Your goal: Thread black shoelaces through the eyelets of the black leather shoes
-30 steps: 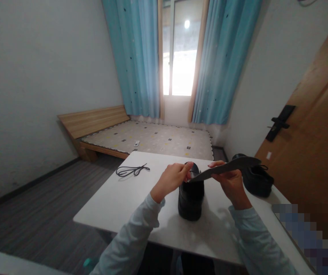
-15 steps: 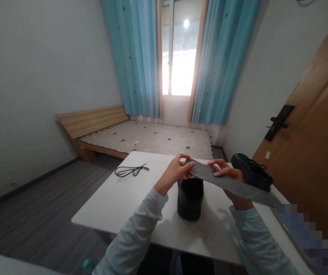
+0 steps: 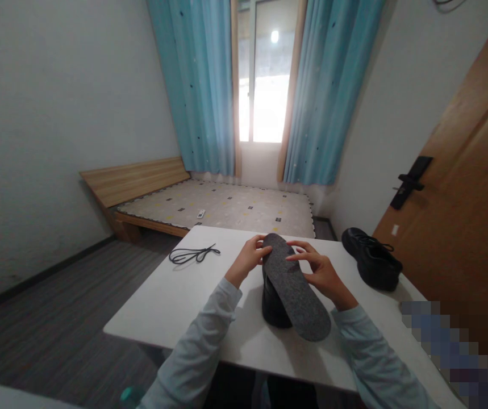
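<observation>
Grey felt insole (image 3: 295,287) held flat between both hands above a black shoe (image 3: 272,301).
Left hand (image 3: 250,258) grips its toe end at ten o'clock, right hand (image 3: 318,270) pinches its three-o'clock edge; white tabletop (image 3: 192,295) lies below.

Two black shoes (image 3: 274,298) (image 3: 371,258), one grey insole (image 3: 295,287), one shoelace (image 3: 192,254) (loose, coiled).

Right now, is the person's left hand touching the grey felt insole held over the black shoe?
Touching. The head view shows the left hand with fingertips curled onto the toe end of the grey felt insole, no gap visible.
</observation>
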Motion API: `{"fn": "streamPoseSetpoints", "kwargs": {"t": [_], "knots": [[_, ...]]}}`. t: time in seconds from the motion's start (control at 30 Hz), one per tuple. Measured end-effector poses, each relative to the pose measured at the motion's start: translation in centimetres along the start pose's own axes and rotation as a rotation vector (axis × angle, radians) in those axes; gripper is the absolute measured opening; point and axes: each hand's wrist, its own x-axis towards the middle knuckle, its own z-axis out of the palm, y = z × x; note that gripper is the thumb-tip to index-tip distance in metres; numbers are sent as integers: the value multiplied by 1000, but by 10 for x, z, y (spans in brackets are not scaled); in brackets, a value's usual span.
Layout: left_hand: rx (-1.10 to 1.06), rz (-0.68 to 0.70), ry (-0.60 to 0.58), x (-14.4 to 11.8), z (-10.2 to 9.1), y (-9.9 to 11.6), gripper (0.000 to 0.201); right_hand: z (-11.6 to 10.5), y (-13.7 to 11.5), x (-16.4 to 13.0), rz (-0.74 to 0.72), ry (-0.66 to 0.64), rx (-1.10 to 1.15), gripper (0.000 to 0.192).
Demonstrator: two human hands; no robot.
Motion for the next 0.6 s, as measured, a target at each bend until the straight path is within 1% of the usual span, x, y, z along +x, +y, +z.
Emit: {"fn": "streamPoseSetpoints", "kwargs": {"t": [0.2, 0.33, 0.4, 0.47, 0.6], "knots": [[29, 19, 33, 6, -5, -6, 28, -3, 12, 0, 64, -12, -108, 58], [88, 35, 63, 9, -8, -4, 26, -4, 23, -2, 169, 1, -150, 66], [132, 48, 79, 10, -9, -2, 26, -4, 26, -3, 218, -2, -150, 66], [176, 61, 85, 12, -10, -1, 26, -3, 28, -4, 260, -16, -139, 62], [210, 76, 57, 17, -15, -2, 29, -1, 32, -6, 304, -66, -105, 53]]}}
